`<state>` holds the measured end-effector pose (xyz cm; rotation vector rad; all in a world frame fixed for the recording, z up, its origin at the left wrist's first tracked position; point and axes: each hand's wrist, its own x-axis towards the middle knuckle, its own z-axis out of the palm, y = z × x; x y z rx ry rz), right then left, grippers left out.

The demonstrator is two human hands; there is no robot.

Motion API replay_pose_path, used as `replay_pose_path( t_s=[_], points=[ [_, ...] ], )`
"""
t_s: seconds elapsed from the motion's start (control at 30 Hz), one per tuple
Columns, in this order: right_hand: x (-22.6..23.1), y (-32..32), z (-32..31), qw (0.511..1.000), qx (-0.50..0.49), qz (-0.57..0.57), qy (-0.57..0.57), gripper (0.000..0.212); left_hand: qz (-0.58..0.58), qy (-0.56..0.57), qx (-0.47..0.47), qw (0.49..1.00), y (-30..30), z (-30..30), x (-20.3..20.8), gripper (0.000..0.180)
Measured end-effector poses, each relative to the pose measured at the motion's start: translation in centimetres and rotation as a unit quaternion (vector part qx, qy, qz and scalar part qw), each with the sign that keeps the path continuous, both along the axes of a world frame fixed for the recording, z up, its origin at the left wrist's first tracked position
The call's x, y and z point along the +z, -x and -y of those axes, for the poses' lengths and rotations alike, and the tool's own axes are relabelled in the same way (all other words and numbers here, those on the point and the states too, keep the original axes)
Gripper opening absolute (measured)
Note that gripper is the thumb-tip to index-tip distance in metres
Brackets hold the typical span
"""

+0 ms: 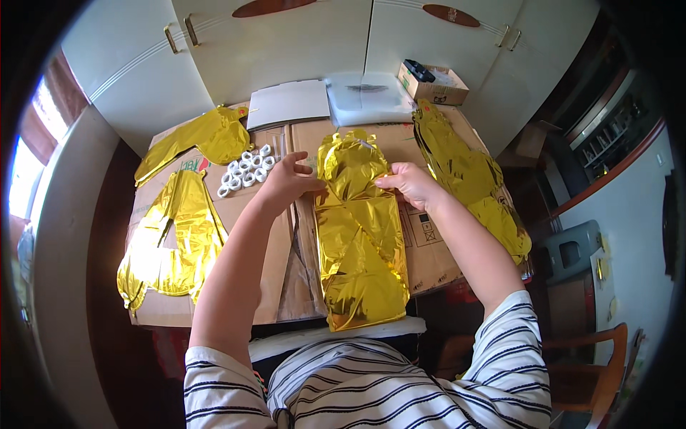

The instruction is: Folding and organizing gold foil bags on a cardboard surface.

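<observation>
Head view, from afar I see two gold foil pieces (189,247) leftmost, white rolls (246,170), left hand (289,182) with spread grip, thumb at the folded gold foil (361,243) which lies on desk's (282,279) middle, right hand (413,184) pinching its right edge, another foil piece (464,164) rightmost.

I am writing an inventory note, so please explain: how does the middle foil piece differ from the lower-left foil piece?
The middle foil piece has a mostly straight-sided, rectangular lower part; the lower-left foil piece flares toward its bottom. The middle one lies between the left hand and right hand; neither hand holds the lower-left one. Both are shiny, gold and creased.
</observation>
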<state>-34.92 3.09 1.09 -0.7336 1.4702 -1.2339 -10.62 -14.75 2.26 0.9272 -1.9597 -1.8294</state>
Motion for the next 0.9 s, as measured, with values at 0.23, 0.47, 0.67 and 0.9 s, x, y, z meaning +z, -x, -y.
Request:
replay_pose_path(
  t_s=[0.23,0.47,0.67,0.9],
  points=[
    [-0.4,0.2,-1.0,0.991,0.02,-0.032,0.126,0.012,-0.097,-0.198,-0.029,0.975,0.1,-0.8,0.4,0.081],
    [-0.8,0.9,-1.2,0.988,-0.015,-0.037,0.151,0.012,-0.082,-0.2,-0.093,0.972,1.3,-2.0,1.1,0.047],
    [-1.2,-0.2,-1.1,0.99,-0.028,-0.053,0.129,0.013,-0.094,-0.057,-0.047,0.993,2.5,-3.6,-0.1,0.029],
    [0.0,0.4,-2.1,0.993,0.052,-0.01,0.104,0.032,-0.104,-0.058,-0.042,0.992,2.3,-3.7,-0.1,0.027]
  ],
)
